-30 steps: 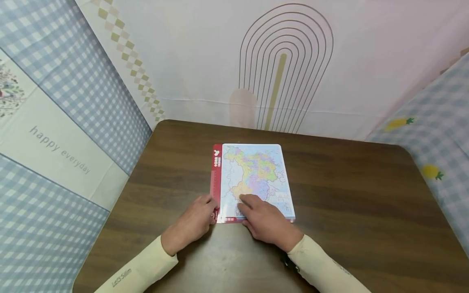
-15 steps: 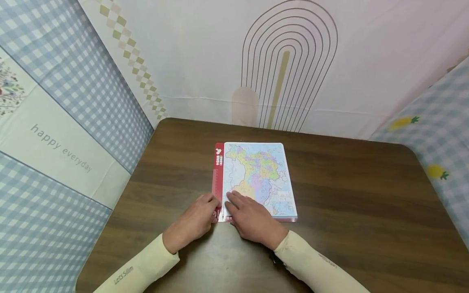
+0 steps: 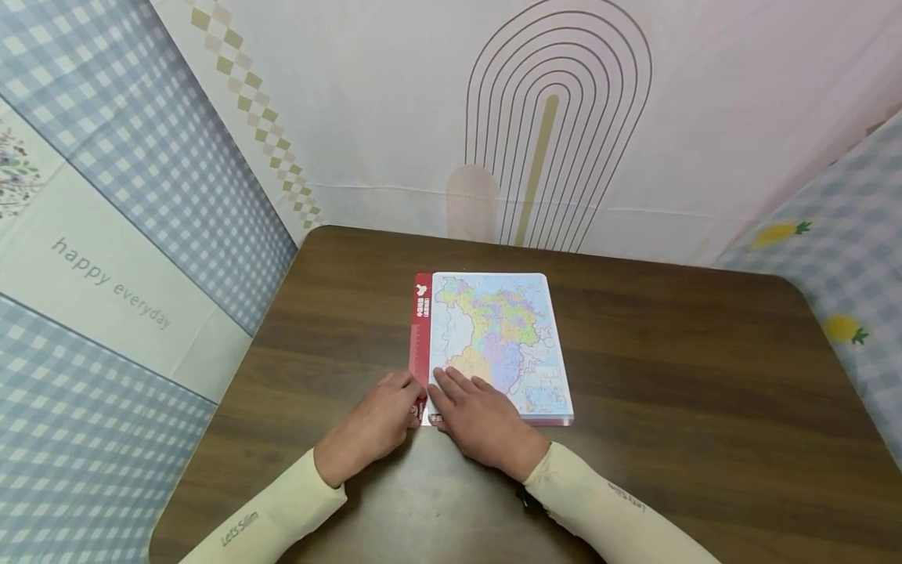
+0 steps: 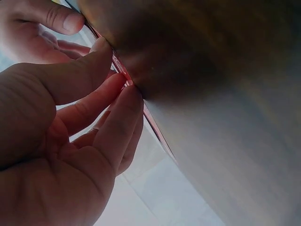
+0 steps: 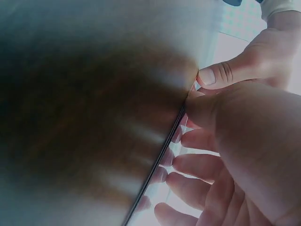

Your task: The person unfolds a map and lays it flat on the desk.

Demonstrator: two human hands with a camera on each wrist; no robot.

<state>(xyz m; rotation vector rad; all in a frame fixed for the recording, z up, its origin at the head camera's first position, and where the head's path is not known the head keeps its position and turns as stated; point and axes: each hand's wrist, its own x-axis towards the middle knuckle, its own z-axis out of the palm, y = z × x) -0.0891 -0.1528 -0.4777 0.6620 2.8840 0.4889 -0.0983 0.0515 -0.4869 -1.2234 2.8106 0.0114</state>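
Observation:
A map (image 3: 486, 313) with a red strip (image 3: 420, 337) down its left side lies on the wooden table. More than one layer shows along its near edge. At the near left corner my left hand (image 3: 377, 415) pinches the map's red margin between thumb and curled fingers. In the left wrist view the fingertips meet along that thin red edge. My right hand (image 3: 486, 423) rests palm down on the lower left of the map with its fingers extended. Its thumb sits at the near edge beside the left hand, as the right wrist view shows. The hand covers part of the printed map.
Dark wooden table (image 3: 669, 392) surrounds the map. Behind it hangs a pale cloth (image 3: 380, 117) with arch lines. A blue checked cloth (image 3: 141, 157) borders the left side, and another checked cloth (image 3: 853, 258) hangs at the right.
My right hand has slid left across the map toward the left hand, and its fingers have straightened. My left hand has stayed at the corner. The view has shifted slightly.

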